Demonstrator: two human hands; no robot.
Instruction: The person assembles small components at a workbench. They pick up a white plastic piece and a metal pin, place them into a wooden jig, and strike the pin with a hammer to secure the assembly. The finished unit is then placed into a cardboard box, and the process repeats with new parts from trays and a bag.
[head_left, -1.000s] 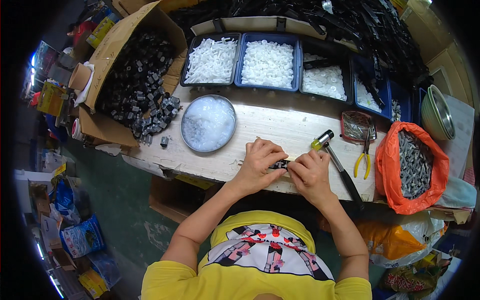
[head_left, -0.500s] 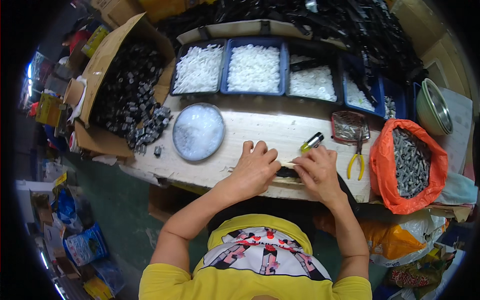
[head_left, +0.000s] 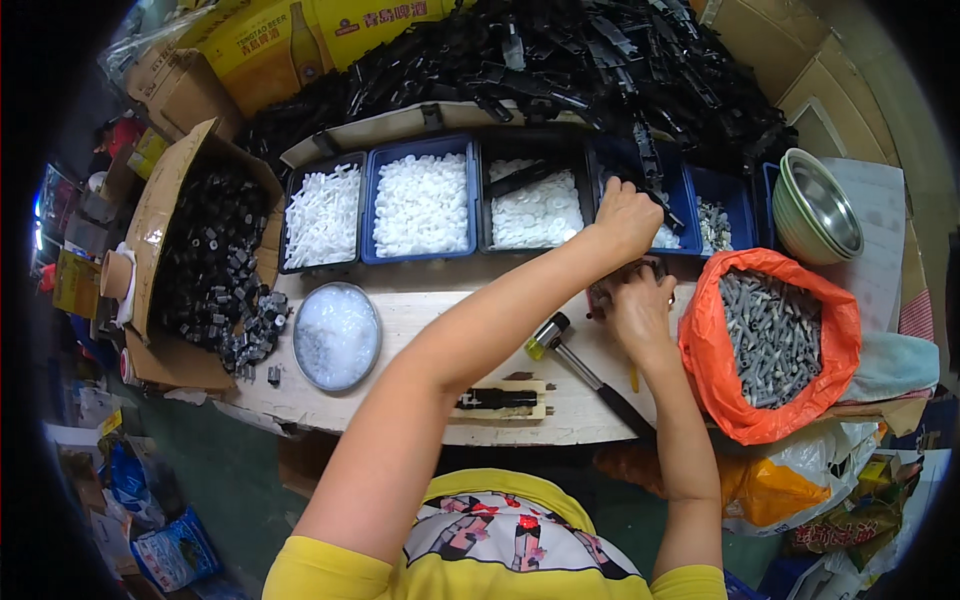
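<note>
My left hand [head_left: 628, 222] reaches far across the table to the blue bin [head_left: 690, 222] of small white parts, beside long black plastic pieces. Its fingers are curled, and what they pinch is hidden. Lower down, my right hand [head_left: 640, 303] dips bent, closed fingertips into a small red tray [head_left: 598, 298]; anything in them is too small to make out. A black part [head_left: 500, 399] lies in a pale wooden fixture [head_left: 543, 400] at the table's front. Between the fixture and my right forearm rests a hammer [head_left: 585, 368] with a black handle.
An orange bag [head_left: 700, 345] of grey pieces stands right of my right forearm. Bins of white parts [head_left: 420, 205] line the back, before a heap of black pieces [head_left: 540, 70]. Left are a round dish [head_left: 337, 335] and a cardboard box [head_left: 160, 250] of dark parts.
Both hands have left the fixture at the front edge, now uncovered. My left hand has moved forward and right to the bins, my right hand forward to the red tray. The view has shifted.
</note>
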